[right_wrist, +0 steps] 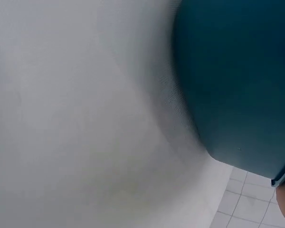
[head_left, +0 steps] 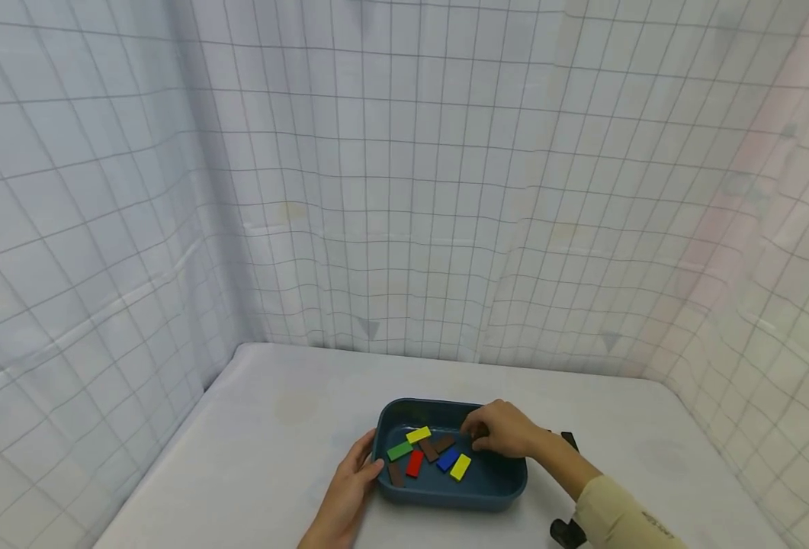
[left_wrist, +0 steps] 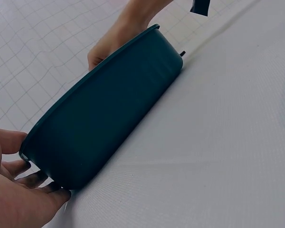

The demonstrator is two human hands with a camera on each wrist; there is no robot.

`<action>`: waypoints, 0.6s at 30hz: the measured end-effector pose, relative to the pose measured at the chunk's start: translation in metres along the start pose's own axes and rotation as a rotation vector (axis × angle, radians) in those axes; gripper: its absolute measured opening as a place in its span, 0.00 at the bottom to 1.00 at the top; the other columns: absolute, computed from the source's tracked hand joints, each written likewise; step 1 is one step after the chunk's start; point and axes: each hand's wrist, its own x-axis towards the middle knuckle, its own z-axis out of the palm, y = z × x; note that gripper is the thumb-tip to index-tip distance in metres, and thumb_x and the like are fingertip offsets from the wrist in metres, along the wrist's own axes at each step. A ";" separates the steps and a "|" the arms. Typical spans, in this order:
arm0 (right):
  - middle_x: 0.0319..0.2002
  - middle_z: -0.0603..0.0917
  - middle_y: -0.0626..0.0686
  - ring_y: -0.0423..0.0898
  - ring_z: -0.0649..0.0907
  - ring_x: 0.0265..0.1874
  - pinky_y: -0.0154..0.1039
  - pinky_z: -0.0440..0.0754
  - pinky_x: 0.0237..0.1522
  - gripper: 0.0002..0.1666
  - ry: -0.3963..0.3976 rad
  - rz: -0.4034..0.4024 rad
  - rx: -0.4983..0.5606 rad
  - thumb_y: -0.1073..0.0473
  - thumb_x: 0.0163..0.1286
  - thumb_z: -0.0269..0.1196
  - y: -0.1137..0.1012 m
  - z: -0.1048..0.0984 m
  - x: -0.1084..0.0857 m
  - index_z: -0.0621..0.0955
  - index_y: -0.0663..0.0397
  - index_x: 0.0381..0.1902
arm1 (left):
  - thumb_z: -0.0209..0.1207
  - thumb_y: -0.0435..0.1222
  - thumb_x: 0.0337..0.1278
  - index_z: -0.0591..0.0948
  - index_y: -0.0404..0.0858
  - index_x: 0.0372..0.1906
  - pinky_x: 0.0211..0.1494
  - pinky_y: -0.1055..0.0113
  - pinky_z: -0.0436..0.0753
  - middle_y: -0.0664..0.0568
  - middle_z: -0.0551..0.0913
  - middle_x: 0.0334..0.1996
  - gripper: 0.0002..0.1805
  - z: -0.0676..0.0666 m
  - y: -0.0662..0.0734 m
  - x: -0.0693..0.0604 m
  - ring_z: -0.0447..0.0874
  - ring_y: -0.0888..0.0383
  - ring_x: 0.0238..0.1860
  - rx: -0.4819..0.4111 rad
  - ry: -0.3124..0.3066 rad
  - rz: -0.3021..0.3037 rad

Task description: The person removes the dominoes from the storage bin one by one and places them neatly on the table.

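Note:
A dark teal plastic tray stands on the white-covered table, with several small coloured blocks lying loose inside. Among them are a green block, a red block, a blue block, two yellow blocks and brown blocks. My left hand grips the tray's left end, thumb at the rim and fingers against the outer wall. Over the tray's right part, my right hand reaches inside with bent fingers. Whether its fingertips pinch a block is hidden, also in the right wrist view.
Black objects lie on the table right of the tray, partly behind the right forearm. White cloth covers the table. Grid-patterned white curtains hang behind and at both sides.

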 end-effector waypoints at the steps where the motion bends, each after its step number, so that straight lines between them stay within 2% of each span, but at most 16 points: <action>1: 0.35 0.87 0.41 0.34 0.84 0.34 0.34 0.84 0.38 0.11 0.020 0.002 0.047 0.64 0.65 0.74 0.001 -0.001 0.000 0.88 0.54 0.45 | 0.48 0.29 0.79 0.50 0.28 0.81 0.78 0.41 0.50 0.31 0.45 0.81 0.34 0.000 0.000 0.000 0.43 0.35 0.80 0.001 0.001 0.001; 6: 0.34 0.88 0.44 0.40 0.87 0.33 0.37 0.86 0.37 0.09 0.165 0.024 0.261 0.60 0.65 0.75 0.009 -0.003 -0.005 0.86 0.54 0.39 | 0.48 0.28 0.78 0.50 0.28 0.81 0.78 0.41 0.50 0.31 0.45 0.81 0.34 0.000 0.001 0.000 0.43 0.34 0.80 0.004 0.011 -0.008; 9: 0.34 0.88 0.43 0.41 0.87 0.33 0.38 0.86 0.38 0.06 0.273 0.036 0.302 0.59 0.66 0.75 0.013 -0.006 -0.011 0.87 0.52 0.38 | 0.48 0.28 0.78 0.50 0.27 0.81 0.78 0.41 0.51 0.31 0.46 0.81 0.34 0.001 0.000 0.000 0.42 0.34 0.80 0.008 0.012 -0.010; 13: 0.38 0.90 0.46 0.42 0.89 0.37 0.37 0.87 0.42 0.08 0.396 0.048 0.339 0.60 0.68 0.73 0.016 -0.014 -0.019 0.90 0.56 0.44 | 0.49 0.29 0.78 0.51 0.27 0.81 0.78 0.41 0.51 0.31 0.46 0.80 0.35 0.002 0.000 0.000 0.43 0.33 0.80 0.010 0.000 -0.001; 15: 0.39 0.91 0.49 0.43 0.89 0.39 0.37 0.86 0.44 0.12 0.410 0.035 0.360 0.61 0.70 0.71 0.016 -0.019 -0.022 0.89 0.60 0.48 | 0.50 0.29 0.78 0.51 0.27 0.81 0.78 0.41 0.51 0.31 0.47 0.80 0.35 0.002 0.001 0.000 0.43 0.34 0.80 0.009 -0.001 0.005; 18: 0.40 0.91 0.54 0.47 0.90 0.41 0.41 0.87 0.47 0.16 0.376 0.010 0.392 0.62 0.73 0.67 0.016 -0.027 -0.026 0.86 0.66 0.54 | 0.49 0.29 0.77 0.51 0.27 0.81 0.78 0.41 0.51 0.31 0.47 0.80 0.35 0.000 0.001 -0.002 0.43 0.34 0.80 0.009 0.008 0.009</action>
